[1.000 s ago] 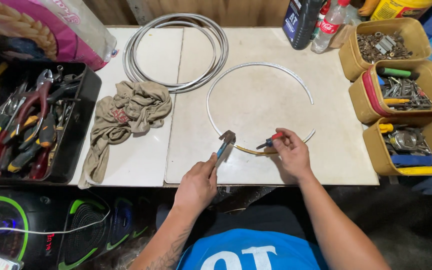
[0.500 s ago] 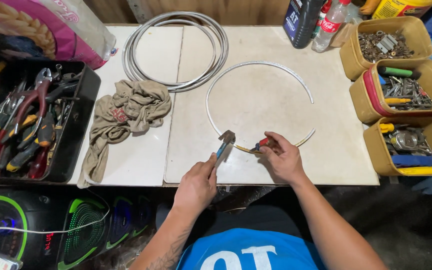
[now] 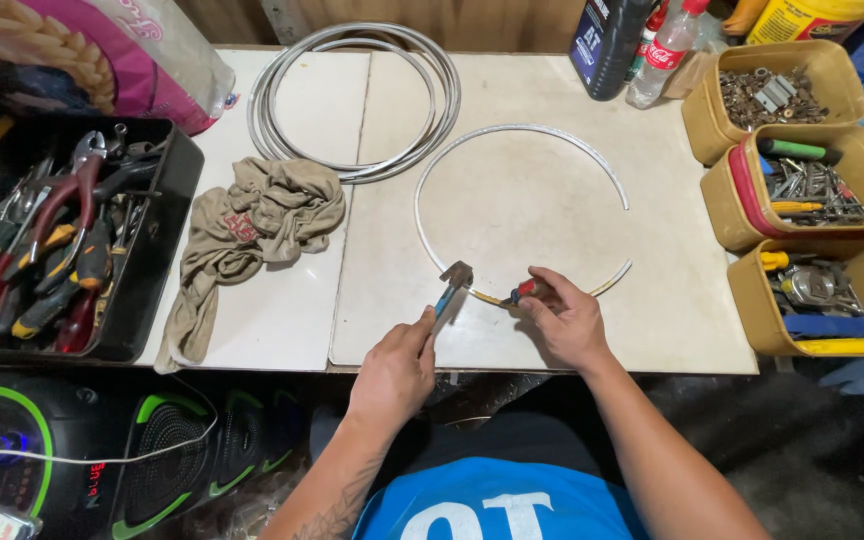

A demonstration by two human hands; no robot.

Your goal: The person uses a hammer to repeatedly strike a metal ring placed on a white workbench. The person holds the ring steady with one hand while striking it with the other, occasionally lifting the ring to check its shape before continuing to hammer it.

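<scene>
Pale, thin metal tubing bent into an open ring (image 3: 432,170) lies flat on the white tabletop (image 3: 552,330), with its gap at the right side and its lowest arc passing just in front of the person. At that lowest arc both hands meet it. The left hand (image 3: 397,365) is closed around the blue handle of a small hammer (image 3: 449,285), whose grey metal head sits tilted right at the ring's near edge (whether the head actually touches the tubing cannot be told). The right hand (image 3: 567,320) is curled, fingers pinched shut on a short red-handled tool (image 3: 522,292) whose tip is pressed against the same stretch of tubing, just beside the hammer head.

Behind the ring, toward the back of the table, lies a larger coil of grey metal tubing (image 3: 352,100) wound in several loops, well apart from the hands. A crumpled beige cloth (image 3: 252,230) rests left of the ring, touching the coil's near edge. Farther left, a black tray (image 3: 167,225) holds pliers and cutters with red, yellow and black handles. Along the right edge stand three tan plastic tubs (image 3: 712,180) filled with bolts, bits and small tools. A dark bottle (image 3: 607,40) and a clear bottle with a red label (image 3: 657,55) stand at the back.
</scene>
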